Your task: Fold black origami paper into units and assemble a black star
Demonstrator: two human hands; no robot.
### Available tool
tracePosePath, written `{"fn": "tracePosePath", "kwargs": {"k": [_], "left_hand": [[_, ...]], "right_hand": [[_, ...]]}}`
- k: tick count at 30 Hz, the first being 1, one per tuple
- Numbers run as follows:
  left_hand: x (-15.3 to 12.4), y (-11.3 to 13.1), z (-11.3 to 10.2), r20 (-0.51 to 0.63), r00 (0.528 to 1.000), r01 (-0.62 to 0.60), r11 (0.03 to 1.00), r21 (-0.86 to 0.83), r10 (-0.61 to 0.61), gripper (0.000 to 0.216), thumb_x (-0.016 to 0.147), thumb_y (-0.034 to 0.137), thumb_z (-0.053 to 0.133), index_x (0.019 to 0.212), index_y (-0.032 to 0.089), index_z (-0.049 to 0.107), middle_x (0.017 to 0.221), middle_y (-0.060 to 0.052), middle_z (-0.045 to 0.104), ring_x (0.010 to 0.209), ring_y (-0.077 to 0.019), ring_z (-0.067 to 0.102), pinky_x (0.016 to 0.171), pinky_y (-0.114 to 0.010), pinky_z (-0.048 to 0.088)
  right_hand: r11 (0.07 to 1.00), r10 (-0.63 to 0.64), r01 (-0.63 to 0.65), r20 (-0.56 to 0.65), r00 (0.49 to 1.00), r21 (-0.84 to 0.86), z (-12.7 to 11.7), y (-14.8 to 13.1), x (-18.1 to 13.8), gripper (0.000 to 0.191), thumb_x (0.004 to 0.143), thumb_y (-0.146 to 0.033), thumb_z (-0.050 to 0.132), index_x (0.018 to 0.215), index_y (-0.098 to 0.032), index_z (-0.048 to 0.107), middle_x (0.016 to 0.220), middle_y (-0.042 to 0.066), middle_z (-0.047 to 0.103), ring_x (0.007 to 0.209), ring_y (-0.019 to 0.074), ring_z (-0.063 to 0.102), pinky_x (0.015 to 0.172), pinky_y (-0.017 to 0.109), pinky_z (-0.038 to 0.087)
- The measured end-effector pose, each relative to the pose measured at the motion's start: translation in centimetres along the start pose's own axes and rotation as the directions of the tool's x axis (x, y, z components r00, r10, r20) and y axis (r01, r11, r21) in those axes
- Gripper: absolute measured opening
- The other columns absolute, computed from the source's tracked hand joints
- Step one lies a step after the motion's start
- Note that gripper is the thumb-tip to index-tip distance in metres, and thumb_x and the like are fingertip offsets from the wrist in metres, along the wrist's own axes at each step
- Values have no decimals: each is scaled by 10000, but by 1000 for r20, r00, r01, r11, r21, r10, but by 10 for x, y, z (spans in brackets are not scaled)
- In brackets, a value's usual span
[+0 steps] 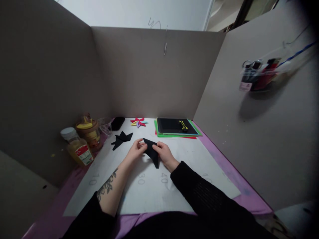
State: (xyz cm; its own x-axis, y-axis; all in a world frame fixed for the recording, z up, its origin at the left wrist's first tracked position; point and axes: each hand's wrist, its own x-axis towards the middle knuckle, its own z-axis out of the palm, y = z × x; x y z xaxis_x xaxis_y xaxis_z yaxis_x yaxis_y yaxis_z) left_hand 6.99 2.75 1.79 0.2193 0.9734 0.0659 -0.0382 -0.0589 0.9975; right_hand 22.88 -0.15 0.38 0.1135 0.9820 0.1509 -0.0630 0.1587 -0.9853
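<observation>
A folded piece of black paper (151,151) is held just above the white sheet, between my two hands. My left hand (137,148) pinches its left edge, thumb on top. My right hand (164,152) grips its right side, with the thumb pressed on the upper face. One pointed end of the paper hangs down toward me, and another point sticks up at the upper left. The fingers beneath the paper are partly hidden. Left of my left hand lie more folded black paper pieces (122,139), joined in a pointed shape.
A colourful folded paper star (138,122) and a dark phone-like object (118,123) lie at the back. Behind my right hand is a stack of coloured paper (174,126) with a yellow tool (183,125) on top. A glue-like bottle (78,147) and a brown container (89,132) stand left.
</observation>
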Motion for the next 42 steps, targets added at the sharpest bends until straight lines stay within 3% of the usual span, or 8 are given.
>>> {"fn": "tracePosePath", "kwargs": {"k": [3,10,15,21,28,36,42], "left_hand": [[-6,3,6,168,985,42,997,-65,-30,425,614,370,767,915,120,600,689,-30,627,604,-152,585,558,-241,414],[-10,3,9,193,979,86,989,-121,-62,401,560,366,799,818,108,632,639,-21,636,571,-145,583,572,-245,420],[-13,3,15,74,990,131,972,-196,-118,519,526,290,827,954,122,586,648,1,640,573,-130,590,567,-230,434],[-11,11,13,-63,994,69,966,-250,-87,443,471,281,845,802,130,594,644,-11,654,578,-142,599,583,-250,456],[-4,12,3,-87,992,59,946,-318,-91,406,481,287,843,766,117,609,661,-27,676,561,-138,603,580,-255,474],[9,15,-17,-312,932,47,913,-405,-186,427,414,276,854,728,135,601,633,-8,663,562,-145,613,555,-254,482],[16,18,-31,-381,902,59,932,-358,-204,351,501,300,810,733,147,596,637,1,651,562,-130,602,527,-225,459]], "right_hand": [[998,-27,30,55,998,-53,1,1,-1,345,716,-432,626,576,-200,413,524,-69,365,496,94,319,474,226,254],[997,-51,50,-6,999,-54,0,-2,1,257,733,-380,582,599,-200,457,570,-47,416,547,115,366,515,232,305],[998,-53,53,6,999,-43,1,-4,2,249,742,-367,566,590,-193,472,555,-52,397,533,108,351,505,232,283],[996,5,2,78,997,-89,4,-2,0,271,750,-373,563,581,-190,456,533,-59,385,500,96,335,472,228,259],[989,63,-46,122,991,-141,6,-3,-5,222,735,-331,559,593,-193,461,499,-68,413,447,86,351,431,215,259],[983,63,-31,169,984,-182,10,-6,-7,186,720,-287,549,592,-187,459,473,-73,432,443,79,359,436,204,270],[987,73,-59,88,993,-149,5,-2,-4,119,687,-244,534,597,-180,492,469,-65,445,422,75,349,411,199,246]]}}
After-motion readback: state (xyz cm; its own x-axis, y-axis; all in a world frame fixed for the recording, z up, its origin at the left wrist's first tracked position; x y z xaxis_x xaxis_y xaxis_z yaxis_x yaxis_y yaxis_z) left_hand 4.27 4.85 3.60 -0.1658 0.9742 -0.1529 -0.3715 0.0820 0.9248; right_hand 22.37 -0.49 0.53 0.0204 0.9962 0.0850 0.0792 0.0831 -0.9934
